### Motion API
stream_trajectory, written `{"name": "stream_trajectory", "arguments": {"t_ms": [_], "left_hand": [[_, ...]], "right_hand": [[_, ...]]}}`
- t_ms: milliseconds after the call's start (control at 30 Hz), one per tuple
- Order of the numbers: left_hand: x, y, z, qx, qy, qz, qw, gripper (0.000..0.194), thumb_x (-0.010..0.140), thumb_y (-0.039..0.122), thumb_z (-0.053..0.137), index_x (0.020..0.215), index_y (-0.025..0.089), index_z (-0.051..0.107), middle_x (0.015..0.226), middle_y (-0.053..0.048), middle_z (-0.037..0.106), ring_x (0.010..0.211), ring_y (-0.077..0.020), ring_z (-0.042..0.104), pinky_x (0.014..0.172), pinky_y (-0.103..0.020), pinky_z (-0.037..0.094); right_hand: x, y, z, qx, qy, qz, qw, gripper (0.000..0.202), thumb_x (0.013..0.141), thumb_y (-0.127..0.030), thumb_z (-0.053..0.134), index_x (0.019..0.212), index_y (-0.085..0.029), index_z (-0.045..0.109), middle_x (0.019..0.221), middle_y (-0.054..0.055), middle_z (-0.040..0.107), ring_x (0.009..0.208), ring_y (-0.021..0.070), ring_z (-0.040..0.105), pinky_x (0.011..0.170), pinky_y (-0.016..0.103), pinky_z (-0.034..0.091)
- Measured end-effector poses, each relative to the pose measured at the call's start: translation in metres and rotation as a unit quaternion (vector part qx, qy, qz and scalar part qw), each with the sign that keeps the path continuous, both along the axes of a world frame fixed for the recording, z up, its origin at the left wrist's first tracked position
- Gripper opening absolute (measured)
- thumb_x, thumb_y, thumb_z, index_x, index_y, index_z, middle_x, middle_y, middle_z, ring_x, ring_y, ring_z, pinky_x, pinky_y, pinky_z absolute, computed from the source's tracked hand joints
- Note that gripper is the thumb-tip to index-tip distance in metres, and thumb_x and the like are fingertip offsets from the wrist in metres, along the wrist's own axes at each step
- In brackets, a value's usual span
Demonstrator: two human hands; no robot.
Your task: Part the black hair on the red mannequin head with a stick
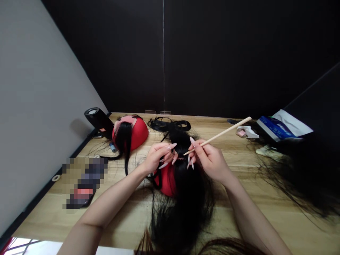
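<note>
In front of me a red head form (167, 182) stands on the table, largely covered by long black hair (190, 198) that hangs down toward me. A pinkish parting line (182, 159) shows at the top of the hair. My right hand (208, 157) is closed around a slim pale wooden stick (225, 133), its tapered end pointing down-left at the parting. Just left of the parting, my left hand (160, 156) has its fingers pinched together close to the hair. Whatever lies between those fingertips is too fine to make out.
Farther left stand a second red head form (139, 134) with a partly haired cap and a black cylindrical speaker (99, 122). A pixelated flat item (86, 182) and a tape roll (56, 178) lie left. Loose black hair (300, 173) and a blue-white packet (278, 129) lie right.
</note>
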State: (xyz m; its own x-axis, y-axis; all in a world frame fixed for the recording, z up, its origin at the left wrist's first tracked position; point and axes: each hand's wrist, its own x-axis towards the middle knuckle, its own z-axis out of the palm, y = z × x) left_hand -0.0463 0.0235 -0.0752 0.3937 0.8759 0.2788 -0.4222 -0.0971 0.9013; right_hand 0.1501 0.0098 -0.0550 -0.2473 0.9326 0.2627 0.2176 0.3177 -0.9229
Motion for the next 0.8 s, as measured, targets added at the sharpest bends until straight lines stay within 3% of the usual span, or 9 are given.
{"name": "stream_trajectory", "arguments": {"t_ms": [133, 333, 800], "left_hand": [[0.0008, -0.0008, -0.0004, -0.010, 0.002, 0.016, 1.000, 0.046, 0.085, 0.037, 0.059, 0.049, 0.016, 0.039, 0.040, 0.004, 0.037, 0.045, -0.0111, 0.045, 0.055, -0.026, 0.037], [0.0009, -0.0006, -0.0020, -0.014, -0.003, 0.010, 1.000, 0.047, 0.084, 0.040, 0.060, 0.049, 0.016, 0.039, 0.041, 0.004, 0.037, 0.043, -0.0101, 0.042, 0.052, -0.025, 0.032], [0.0011, 0.0004, -0.0023, -0.002, -0.012, -0.001, 1.000, 0.045, 0.086, 0.035, 0.058, 0.049, 0.016, 0.040, 0.040, 0.004, 0.036, 0.043, -0.0098, 0.041, 0.051, -0.024, 0.031]], "right_hand": [[-0.0048, -0.0025, 0.0009, -0.015, 0.018, 0.015, 1.000, 0.035, 0.095, -0.049, 0.045, 0.087, -0.019, 0.059, 0.069, 0.002, 0.064, 0.060, 0.0143, 0.065, 0.059, 0.026, 0.054], [-0.0075, -0.0035, 0.0039, 0.020, -0.047, 0.017, 0.999, 0.035, 0.097, -0.047, 0.042, 0.088, -0.019, 0.060, 0.067, 0.002, 0.065, 0.066, 0.0159, 0.066, 0.068, 0.028, 0.052], [-0.0068, -0.0022, 0.0011, -0.013, -0.023, 0.029, 0.999, 0.032, 0.098, -0.045, 0.040, 0.089, -0.019, 0.057, 0.068, 0.001, 0.063, 0.064, 0.0139, 0.063, 0.066, 0.026, 0.050]]}}
